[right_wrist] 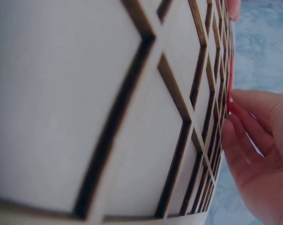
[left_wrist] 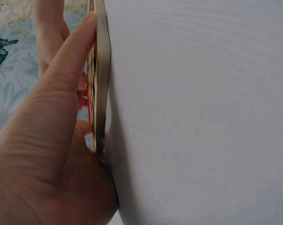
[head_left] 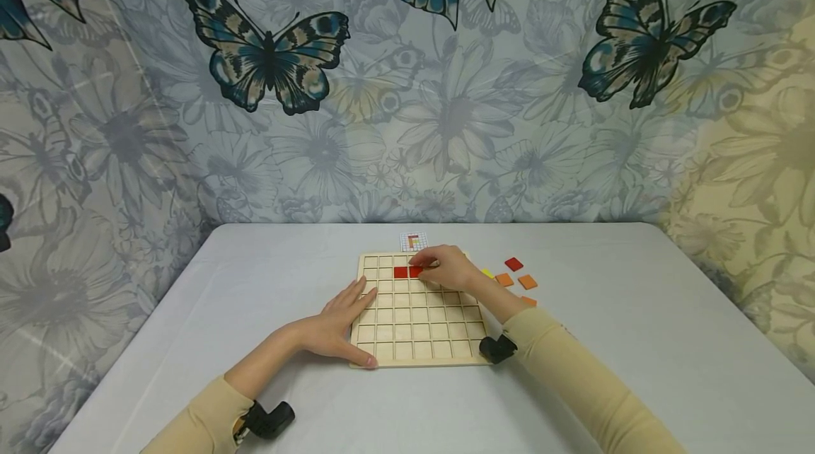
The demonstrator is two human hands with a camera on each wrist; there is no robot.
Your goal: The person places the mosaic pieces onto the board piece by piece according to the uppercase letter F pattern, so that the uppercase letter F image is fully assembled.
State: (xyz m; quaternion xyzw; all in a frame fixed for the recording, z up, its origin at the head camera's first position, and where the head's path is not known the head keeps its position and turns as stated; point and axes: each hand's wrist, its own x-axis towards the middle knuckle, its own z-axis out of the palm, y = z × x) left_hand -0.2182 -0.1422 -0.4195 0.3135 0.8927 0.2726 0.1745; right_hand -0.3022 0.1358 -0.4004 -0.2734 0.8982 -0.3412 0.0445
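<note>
A square wooden grid board (head_left: 414, 332) lies on the white table. In its second row from the far edge sits a red square tile (head_left: 400, 272). A second red tile (head_left: 414, 272) is beside it, pinched between the thumb and fingers of my right hand (head_left: 448, 268). The right wrist view shows those fingertips (right_wrist: 238, 96) at the board's surface, with red between them. My left hand (head_left: 336, 323) rests on the board's left edge, fingers straight and spread, thumb near the front left corner. From the left wrist, the thumb (left_wrist: 69, 61) lies along the board's rim (left_wrist: 102, 61).
Right of the board lie a loose red tile (head_left: 513, 264) and several orange tiles (head_left: 527, 282). A yellow tile (head_left: 487, 273) is partly hidden by my right forearm. Behind the board is a small card (head_left: 413, 241) with a coloured grid pattern. A butterfly-patterned curtain (head_left: 446, 157) hangs behind the table.
</note>
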